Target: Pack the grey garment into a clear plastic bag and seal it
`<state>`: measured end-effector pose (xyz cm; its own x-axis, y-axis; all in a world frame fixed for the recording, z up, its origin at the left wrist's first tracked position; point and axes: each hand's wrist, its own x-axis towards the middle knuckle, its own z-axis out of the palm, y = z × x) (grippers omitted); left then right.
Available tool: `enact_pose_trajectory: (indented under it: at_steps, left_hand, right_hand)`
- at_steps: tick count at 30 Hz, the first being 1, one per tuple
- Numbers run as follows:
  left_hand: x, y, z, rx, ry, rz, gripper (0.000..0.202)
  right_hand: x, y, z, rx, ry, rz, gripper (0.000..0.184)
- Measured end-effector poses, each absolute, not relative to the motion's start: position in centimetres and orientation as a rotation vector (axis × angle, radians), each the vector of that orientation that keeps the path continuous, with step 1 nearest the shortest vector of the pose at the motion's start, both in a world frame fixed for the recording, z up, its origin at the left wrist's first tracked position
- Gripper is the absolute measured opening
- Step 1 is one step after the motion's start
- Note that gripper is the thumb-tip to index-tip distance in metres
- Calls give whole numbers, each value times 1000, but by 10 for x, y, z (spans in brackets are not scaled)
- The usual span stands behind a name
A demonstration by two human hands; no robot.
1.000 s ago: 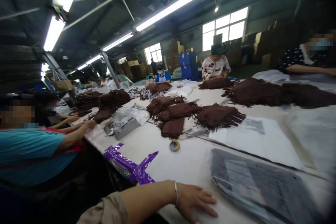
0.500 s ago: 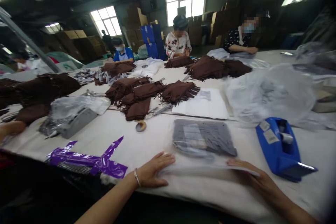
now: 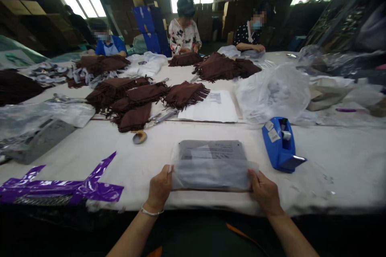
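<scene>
Clear plastic bag (image 3: 212, 164) w/ grey folded item + paper label, near bench (image 3: 331, 156) edge, left hand (image 3: 159, 188) & right hand (image 3: 265, 192) fingers pinching its sides

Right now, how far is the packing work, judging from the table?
Done: a grey item sits inside the clear bag. In hand: the left hand and right hand grip the bag's near corners at the table edge. Left: the bag's flap looks untaped, with the tape dispenser untouched, and brown fringed pieces lie unbagged in piles.
</scene>
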<state>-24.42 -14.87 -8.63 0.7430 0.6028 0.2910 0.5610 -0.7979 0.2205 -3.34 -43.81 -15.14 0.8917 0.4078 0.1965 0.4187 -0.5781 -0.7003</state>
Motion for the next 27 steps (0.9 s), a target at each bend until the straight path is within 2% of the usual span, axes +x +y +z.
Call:
enact_pose_trajectory:
  at_steps: [4, 7, 10, 13, 16, 20, 25, 27]
  left_hand:
    - [-236, -140, -63, 3038, 1071, 223, 31]
    - [-219, -147, -34, 3062, 858, 506, 23]
    - [-191, -172, -23, 2960, 432, 713, 25]
    - [-164, -193, -39, 2830, 203, 590, 18]
    - [-151, -196, -61, 2720, 225, 536, 16]
    - [-148, -184, -73, 2669, 188, 545, 16]
    - [-144, -172, -83, 2648, 163, 568, 25]
    - [-143, -172, -84, 2654, 162, 577, 28]
  right_hand:
    - [-41, -436, -144, -2413, -609, -43, 44]
    - [-41, -435, -145, -2476, -644, -103, 44]
    - [-41, -435, -146, -2473, -656, -121, 44]
    - [-39, -435, -145, -2420, -632, -77, 44]
    - [-35, -441, -138, -2335, -535, 14, 43]
    - [-15, -467, -129, -2014, -286, 124, 40]
    - [41, -519, -114, -1876, 43, -204, 50]
    - [62, -528, -108, -1844, 64, -224, 50]
